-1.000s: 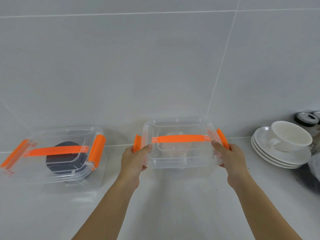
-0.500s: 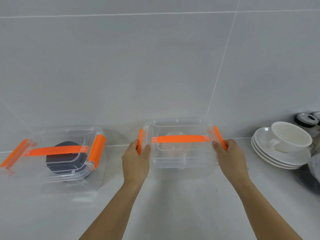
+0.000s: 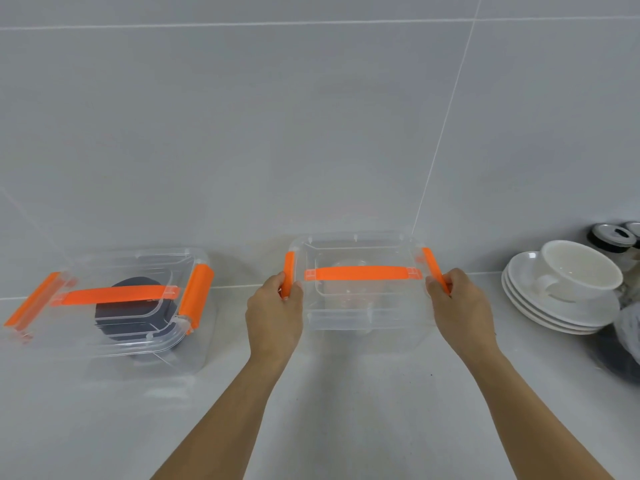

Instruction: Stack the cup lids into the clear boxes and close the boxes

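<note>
- Left hand (image 3: pixel 277 313): thumb and fingertips curled onto the left latch (image 3: pixel 288 271), an orange clip at the left end of the near box (image 3: pixel 367 318). The clip stands almost upright against the box end.
- Right hand (image 3: pixel 457 306): fingers curled onto the right latch (image 3: pixel 434 268) and pinching it. That clip leans slightly outward at the top.
- The near box is clear with its lid on. It sits at the back edge of the countertop (image 3: pixel 346 410), close to the wall and about midway along it. Its long axis runs left to right, parallel to the back edge.
- An orange handle (image 3: pixel 360 273) lies flat along the same axis. Faint clear shapes show inside; cannot tell what they are.
- The second box (image 3: pixel 149 344) is well apart, toward the left edge, turned slightly askew. Dark lids (image 3: pixel 114 313) are stacked inside, and its outer clip (image 3: pixel 33 303) is splayed outward.
- Toward the right edge: a white cup (image 3: pixel 581 268) on stacked saucers (image 3: pixel 561 313), with dark-capped jars (image 3: pixel 611 235) behind.
- Surface is pale grey; the wall (image 3: pixel 311 133) has large grey tiles with thin white joints.
</note>
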The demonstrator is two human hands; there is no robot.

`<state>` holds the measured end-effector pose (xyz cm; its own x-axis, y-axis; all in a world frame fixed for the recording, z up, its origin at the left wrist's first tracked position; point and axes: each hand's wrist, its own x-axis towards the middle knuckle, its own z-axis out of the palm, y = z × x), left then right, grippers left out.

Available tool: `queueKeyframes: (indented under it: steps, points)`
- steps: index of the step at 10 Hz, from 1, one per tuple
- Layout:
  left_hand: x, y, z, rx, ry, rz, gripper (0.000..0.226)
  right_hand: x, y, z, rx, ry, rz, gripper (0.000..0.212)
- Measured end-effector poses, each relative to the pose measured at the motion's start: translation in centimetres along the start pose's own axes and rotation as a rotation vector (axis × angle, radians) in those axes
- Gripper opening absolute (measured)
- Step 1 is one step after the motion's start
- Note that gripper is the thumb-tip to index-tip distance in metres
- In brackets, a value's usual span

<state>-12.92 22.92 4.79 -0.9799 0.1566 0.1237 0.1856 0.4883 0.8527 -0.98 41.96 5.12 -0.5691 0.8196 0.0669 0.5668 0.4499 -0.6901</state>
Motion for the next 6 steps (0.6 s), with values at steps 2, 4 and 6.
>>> queueKeyframes:
  steps: [2, 4, 6]
  points:
    - [-0.5, 0.5, -0.4, -0.005, 0.014, -0.017, 0.026, -0.1, -0.1, -0.2, 0.024, -0.013, 0.016, 0.028]
    - [0.0, 0.6, -1.7, 0.244, -0.157, -0.005, 0.045, 0.0, -0.3, -0.9, -0.114, -0.075, -0.01, 0.035]
    - [0.1, 2.6, -4.5, 0.379, -0.205, 0.047, 0.062, -0.1, -0.2, -3.0, -0.221, -0.218, -0.028, 0.053]
